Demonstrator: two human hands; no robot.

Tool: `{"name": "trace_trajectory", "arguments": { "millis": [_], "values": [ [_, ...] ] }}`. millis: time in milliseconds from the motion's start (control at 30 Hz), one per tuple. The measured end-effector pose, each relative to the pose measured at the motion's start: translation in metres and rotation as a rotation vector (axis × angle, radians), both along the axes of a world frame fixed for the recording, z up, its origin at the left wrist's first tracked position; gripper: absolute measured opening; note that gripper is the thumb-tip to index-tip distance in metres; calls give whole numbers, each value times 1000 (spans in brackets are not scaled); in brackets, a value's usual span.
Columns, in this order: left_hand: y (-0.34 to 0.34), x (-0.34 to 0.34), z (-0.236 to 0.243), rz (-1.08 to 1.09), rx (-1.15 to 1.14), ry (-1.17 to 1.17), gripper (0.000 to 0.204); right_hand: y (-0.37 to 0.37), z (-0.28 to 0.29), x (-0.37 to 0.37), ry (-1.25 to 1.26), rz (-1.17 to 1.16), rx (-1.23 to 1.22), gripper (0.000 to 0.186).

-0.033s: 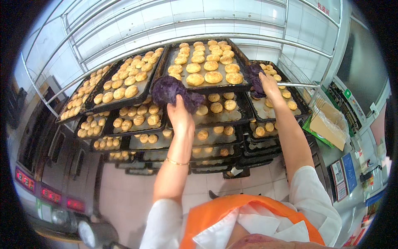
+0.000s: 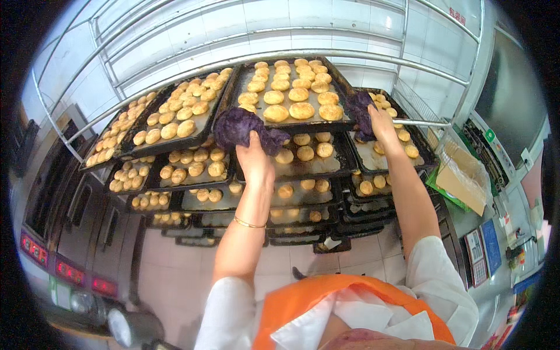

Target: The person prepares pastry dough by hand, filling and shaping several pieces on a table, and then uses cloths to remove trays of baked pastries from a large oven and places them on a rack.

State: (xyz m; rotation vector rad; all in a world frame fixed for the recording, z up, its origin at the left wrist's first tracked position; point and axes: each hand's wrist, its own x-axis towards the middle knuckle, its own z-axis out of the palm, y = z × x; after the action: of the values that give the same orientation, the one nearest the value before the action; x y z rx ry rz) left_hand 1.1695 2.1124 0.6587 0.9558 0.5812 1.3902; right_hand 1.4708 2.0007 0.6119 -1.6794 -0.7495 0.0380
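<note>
My left hand (image 2: 255, 157) is closed on a bunched dark purple cloth (image 2: 238, 128) at the front left corner of a black baking tray (image 2: 318, 126). At the tray's front right corner, my right hand (image 2: 382, 123) grips another dark purple cloth (image 2: 359, 114). Both cloths cover the corners, so how the fingers meet the tray is hidden. Rows of round golden-brown buns (image 2: 301, 110) lie on the tray's lining. The tray sits high on a metal rack (image 2: 373, 56), between a filled tray (image 2: 192, 133) on the left and a partly hidden one (image 2: 429, 157) on the right.
Several more trays of buns (image 2: 195, 169) fill the levels below. Dark oven doors (image 2: 96, 216) with red displays (image 2: 70, 272) stand at the left. The right-hand counter holds an open cardboard box (image 2: 464, 184) and a device with a keypad (image 2: 479, 271).
</note>
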Motion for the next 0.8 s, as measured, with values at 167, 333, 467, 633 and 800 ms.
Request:
{"name": "trace_trajectory", "arguments": {
  "millis": [167, 333, 467, 633, 800],
  "values": [
    [4, 12, 20, 34, -103, 107, 27, 6, -8, -2, -163, -211, -42, 58],
    [-7, -15, 20, -80, -109, -112, 15, 14, -25, 20, 164, -20, 149, 52],
    [-50, -77, -20, -284, -90, -161, 32, -28, -67, -17, 730, 326, 897, 48],
    [-147, -136, -68, -301, -390, -152, 49, -78, -68, -167, 905, 652, 764, 50],
    [-169, -226, -101, -123, -264, -199, 45, -24, -65, -334, 49, 1143, 113, 48]
  ]
}}
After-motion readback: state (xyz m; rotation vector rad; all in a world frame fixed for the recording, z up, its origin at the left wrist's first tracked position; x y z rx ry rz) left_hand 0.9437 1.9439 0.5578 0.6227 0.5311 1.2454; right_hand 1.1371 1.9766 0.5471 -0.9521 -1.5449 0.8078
